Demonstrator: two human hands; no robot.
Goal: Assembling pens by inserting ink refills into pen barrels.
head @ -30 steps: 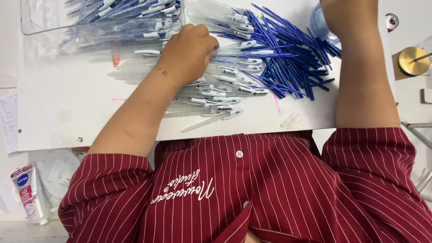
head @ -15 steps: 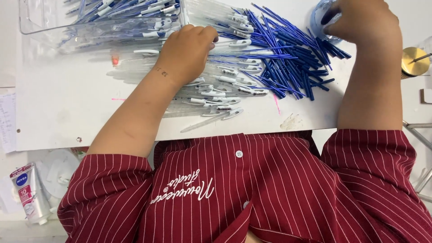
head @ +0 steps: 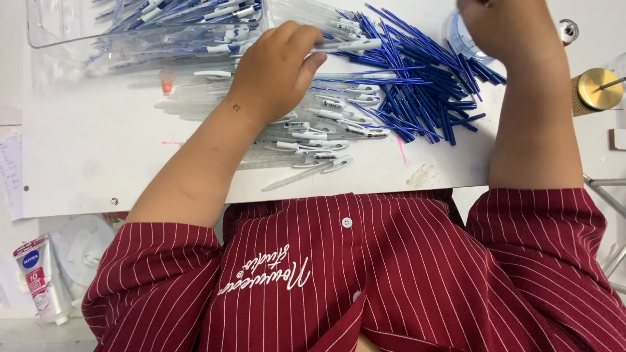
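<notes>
My left hand (head: 277, 68) has its fingers (head: 297, 39) curled and pinched around one clear plastic pen barrel with a white clip (head: 345, 45). The barrel sticks out to the right of my thumb, just above the table. Under that hand lies a heap of clear plastic pen barrels (head: 313, 133), some touching my wrist. They lie flat and point many ways.

My right hand (head: 502, 26) is at the top edge of the view, and part of it is cut off. I cannot tell if its fingers are spread or closed. It sits over the far end of a pile of thin dark blue ink refills (head: 417, 91), next to a small round clear plastic tub (head: 460, 39).

The blue refills fan out between my two hands, and they touch the clear barrels in the middle.

All of this lies on a flat white board (head: 85, 156). At the top left of it is a clear plastic tray (head: 45, 29) holding finished blue and white pens (head: 189, 19).

Off to the right is a round brass-coloured disc (head: 598, 88). Down at the left is a white tube of cream with a red stripe (head: 42, 277). My dark red shirt with thin white stripes (head: 391, 274) fills the bottom.
</notes>
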